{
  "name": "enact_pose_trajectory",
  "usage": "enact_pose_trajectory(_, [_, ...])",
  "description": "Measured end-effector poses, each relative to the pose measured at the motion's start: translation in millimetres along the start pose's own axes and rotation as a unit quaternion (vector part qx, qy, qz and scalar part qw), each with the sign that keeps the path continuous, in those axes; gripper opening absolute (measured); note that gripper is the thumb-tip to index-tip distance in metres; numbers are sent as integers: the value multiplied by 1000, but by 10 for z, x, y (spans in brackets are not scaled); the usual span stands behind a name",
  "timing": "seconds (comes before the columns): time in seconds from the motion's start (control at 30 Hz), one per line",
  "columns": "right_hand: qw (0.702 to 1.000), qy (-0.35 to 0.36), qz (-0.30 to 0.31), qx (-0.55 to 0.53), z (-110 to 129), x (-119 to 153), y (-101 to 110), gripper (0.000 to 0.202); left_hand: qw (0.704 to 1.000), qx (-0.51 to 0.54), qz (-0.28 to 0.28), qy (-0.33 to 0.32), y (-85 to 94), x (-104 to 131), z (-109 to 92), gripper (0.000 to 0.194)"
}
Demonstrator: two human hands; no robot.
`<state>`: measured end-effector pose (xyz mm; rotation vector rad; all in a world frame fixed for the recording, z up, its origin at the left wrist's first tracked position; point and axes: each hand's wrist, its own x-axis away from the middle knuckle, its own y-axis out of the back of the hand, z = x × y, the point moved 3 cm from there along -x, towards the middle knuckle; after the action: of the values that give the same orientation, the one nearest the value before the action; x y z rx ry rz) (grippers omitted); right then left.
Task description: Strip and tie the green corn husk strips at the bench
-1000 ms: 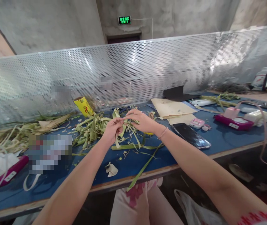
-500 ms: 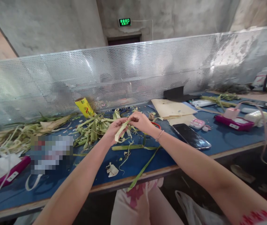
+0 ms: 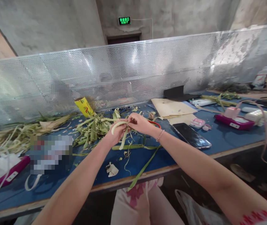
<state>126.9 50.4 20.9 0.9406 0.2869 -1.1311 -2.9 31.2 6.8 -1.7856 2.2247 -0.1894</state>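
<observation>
Both hands meet over the middle of the blue table. My left hand is closed on pale green corn husk strips; one strip end curls leftward over its fingers and another hangs below. Pinched against the same strips, the fingertips of my right hand touch those of the left. The exact grip point is partly hidden by the fingers. Just left of them lies a pile of braided or knotted husk. Flat green leaf strips lie beneath the hands, one long blade drooping over the table edge.
A phone, a pink case and brown paper lie at right. Purple power strips with cables stand on both sides. Behind are a yellow tube and a perforated metal screen. Loose husks spread left.
The husk strip between my hands has swung: one end now curls left over my left hand, and another hangs down. Both hands stay in nearly the same place.
</observation>
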Motion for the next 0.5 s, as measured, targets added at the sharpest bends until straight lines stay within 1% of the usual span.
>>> enact_pose_trajectory(0.07, [999,6,-11,37,-1,-2,-3,13,1000,-13,6,6,-33,11,1,20])
enact_pose_trajectory(0.2, [998,1,-25,60,9,-5,0,15,999,-45,10,-21,-58,10,9,18])
enact_pose_trajectory(0.3, [997,-12,-30,66,35,5,11,15,993,-115,17,-17,-52,7,34,21])
enact_pose_trajectory(0.4, [997,-7,-31,71,71,23,8,10,984,-177,31,-17,-56,13,45,20])
enact_pose_trajectory(0.5, [997,25,-17,71,99,37,-25,4,978,-208,12,-15,-55,15,62,14])
